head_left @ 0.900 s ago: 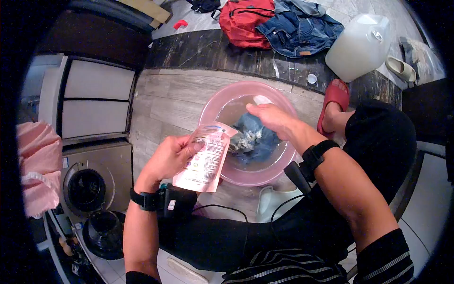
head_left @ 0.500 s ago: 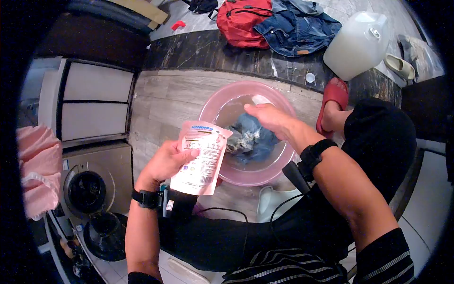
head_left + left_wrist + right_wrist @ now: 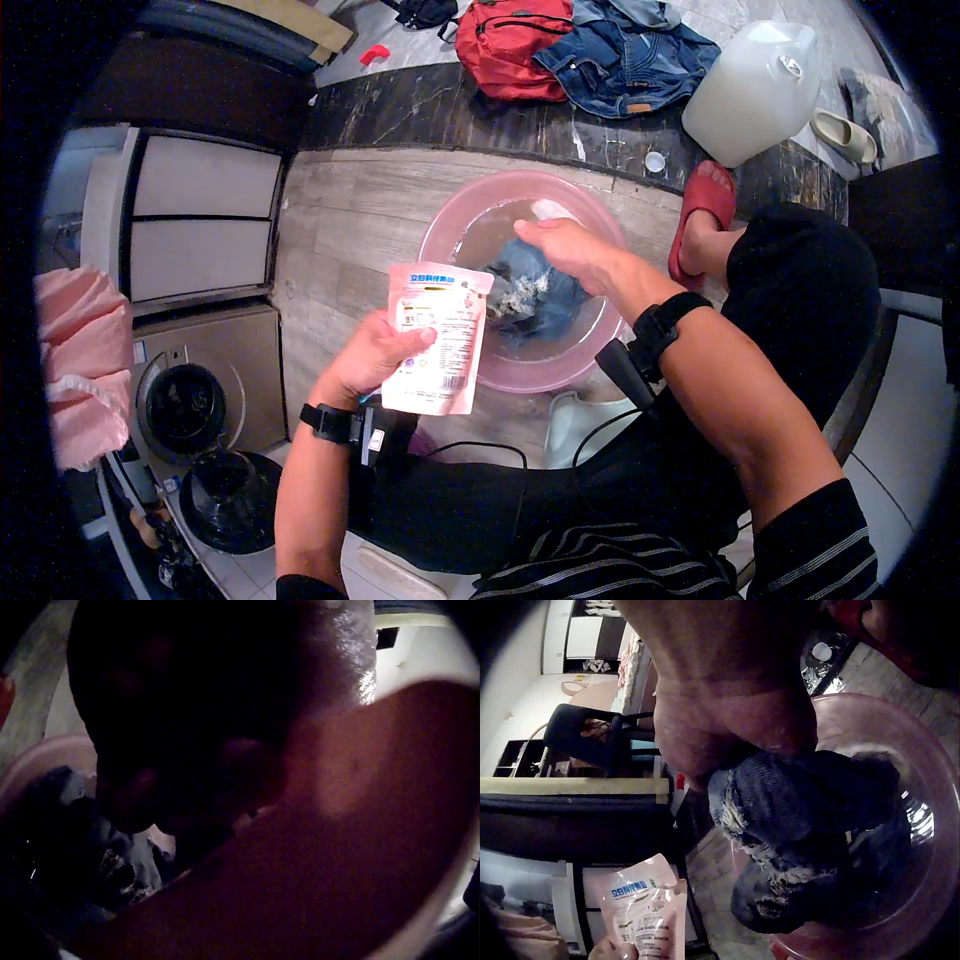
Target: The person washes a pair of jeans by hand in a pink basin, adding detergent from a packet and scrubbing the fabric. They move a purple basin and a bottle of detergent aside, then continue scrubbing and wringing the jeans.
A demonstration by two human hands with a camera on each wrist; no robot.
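My left hand (image 3: 372, 357) holds a pink and white printed pouch (image 3: 438, 338) upright, just left of a pink translucent basin (image 3: 445, 225) on the wood-look floor. The pouch (image 3: 646, 906) also shows low in the right wrist view. My right hand (image 3: 562, 245) is inside the basin and grips a wet, frayed dark blue denim cloth (image 3: 802, 802) that lies bunched in shallow water. The basin's wall (image 3: 934, 780) curves round the cloth. The left wrist view is dark and mostly filled by my palm, with the denim cloth (image 3: 71, 825) dimly visible below.
A red backpack (image 3: 520, 40), blue jeans (image 3: 625, 55) and a big white jug (image 3: 750, 90) lie beyond the basin. A red slipper (image 3: 700, 205) is on my foot at right. A washing machine (image 3: 190, 400) and pink fabric (image 3: 75, 360) are at left.
My left hand has tipped the pouch from leaning over the basin's rim to upright and drawn it back toward me. The right hand has stayed on the denim cloth.
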